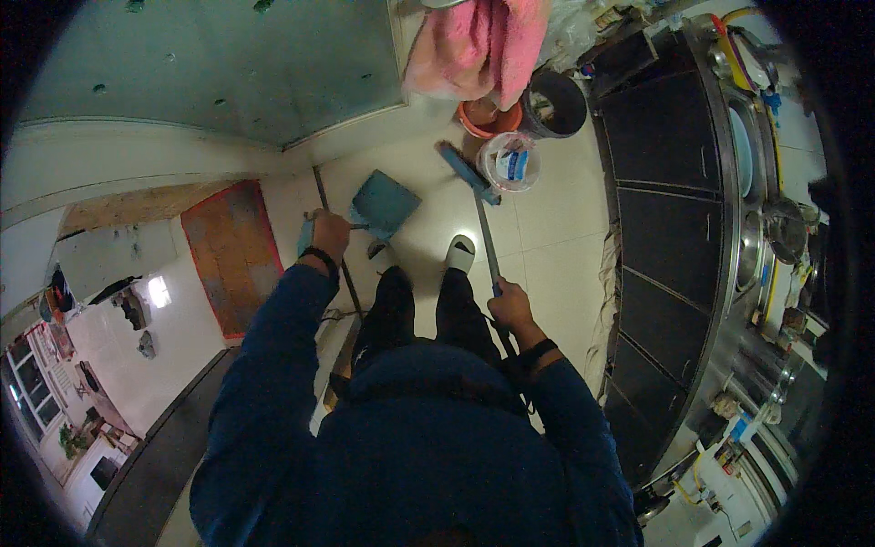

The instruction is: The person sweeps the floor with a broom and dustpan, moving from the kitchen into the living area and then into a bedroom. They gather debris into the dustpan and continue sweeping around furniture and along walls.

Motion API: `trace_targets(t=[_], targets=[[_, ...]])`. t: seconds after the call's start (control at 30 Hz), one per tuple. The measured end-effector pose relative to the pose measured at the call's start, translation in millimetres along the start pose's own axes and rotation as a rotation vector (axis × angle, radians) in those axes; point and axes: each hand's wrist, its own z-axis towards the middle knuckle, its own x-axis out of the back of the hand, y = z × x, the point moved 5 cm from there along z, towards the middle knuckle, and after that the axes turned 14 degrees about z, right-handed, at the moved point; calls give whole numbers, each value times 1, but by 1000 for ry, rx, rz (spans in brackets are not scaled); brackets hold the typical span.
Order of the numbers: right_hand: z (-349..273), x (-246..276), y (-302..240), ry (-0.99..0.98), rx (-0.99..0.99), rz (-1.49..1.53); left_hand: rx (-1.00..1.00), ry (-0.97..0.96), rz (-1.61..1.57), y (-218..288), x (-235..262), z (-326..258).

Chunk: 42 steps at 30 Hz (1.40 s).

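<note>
My left hand (330, 233) is closed around the short handle of a blue-green dustpan (386, 203). The pan hangs low over the pale floor or rests on it; I cannot tell which. My right hand (512, 306) grips the long grey stick of a broom (486, 239). Ahead and slightly left of that hand, its bluish bristle head (468, 172) lies on the tiles, close beside a clear plastic bucket (509, 162). A dark band circles each wrist.
Behind the clear bucket stand an orange bucket (490, 119) and a dark bin (555, 106), below a pink towel (474, 50). Black cabinets (670, 242) line the right side. At left are an open doorway and an orange-brown mat (235, 258). My slippered feet (460, 253) are on the floor.
</note>
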Motion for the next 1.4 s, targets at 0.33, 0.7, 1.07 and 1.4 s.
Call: trace_targets(t=[0.33, 0.7, 1.07, 1.4], targets=[[-2, -25, -14, -203, 91, -140, -117, 101, 103, 34, 37, 26], [-97, 51, 17, -297, -56, 86, -164, 4, 153, 24, 28, 2], [-19, -5, -32, -226, 138, -444, -72, 29, 169, 35, 28, 4], [-100, 48, 14, -256, 37, -129, -110, 11, 107, 17, 22, -6]])
